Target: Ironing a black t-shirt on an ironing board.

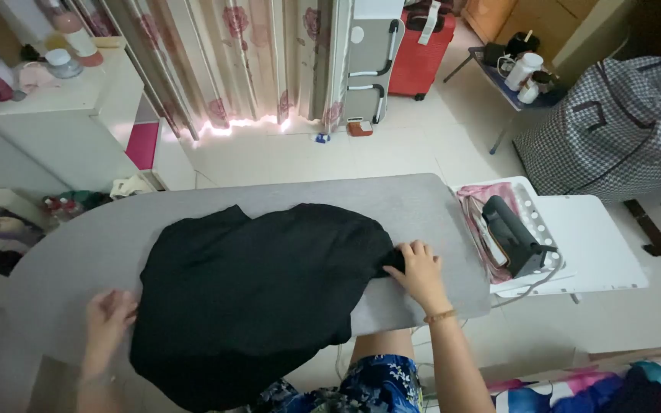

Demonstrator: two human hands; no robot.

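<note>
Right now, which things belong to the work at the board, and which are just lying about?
In use: black garment, grey ironing board, left hand, right hand, iron on its rest.

Lying about: red suitcase, checked bag, white mug, flowered curtains.

Both arms are stretched forward and spread well apart. The left hand is laid palm down, its fingers curled. The right hand is bent inward, fingers pinched together.
</note>
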